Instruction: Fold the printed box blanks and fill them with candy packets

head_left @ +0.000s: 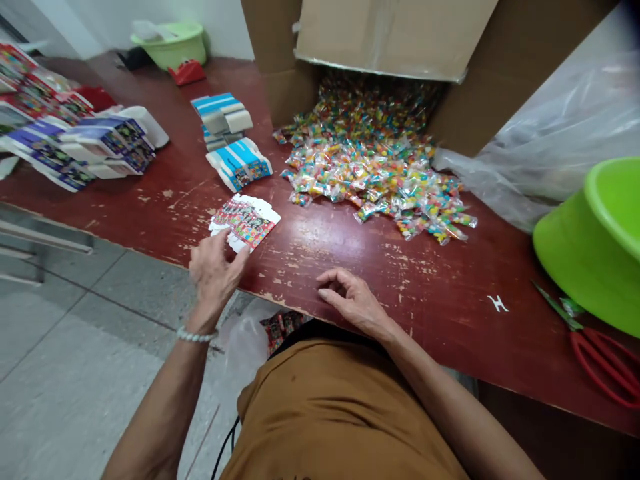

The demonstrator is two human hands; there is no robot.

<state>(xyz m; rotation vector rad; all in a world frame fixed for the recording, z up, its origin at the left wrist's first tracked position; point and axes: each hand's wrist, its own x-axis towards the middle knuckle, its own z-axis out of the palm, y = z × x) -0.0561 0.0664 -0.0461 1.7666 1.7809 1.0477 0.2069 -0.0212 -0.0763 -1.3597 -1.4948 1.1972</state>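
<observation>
My left hand (215,267) is at the table's front edge, thumb spread from the fingers. Its fingertips reach the near side of a small stack of flattened printed boxes (247,223), white with red and colourful pictures; whether they touch is hard to see. To the right, my right hand (353,300) rests by the edge with fingers loosely curled, a gap between thumb and forefinger, and nothing visible in it. Beyond the hands lies a heap of small clear-wrapped colourful candies (370,173), spilling from a cardboard box (395,40) lying on its side.
Blue-and-white folded cartons (240,163) lie behind the flat stack. Purple cartons (105,147) are piled at left. Red-handled scissors (595,353) lie beside a green tub (590,233) at right. A pale green basin (175,43) and a red tape dispenser (187,72) stand at the back.
</observation>
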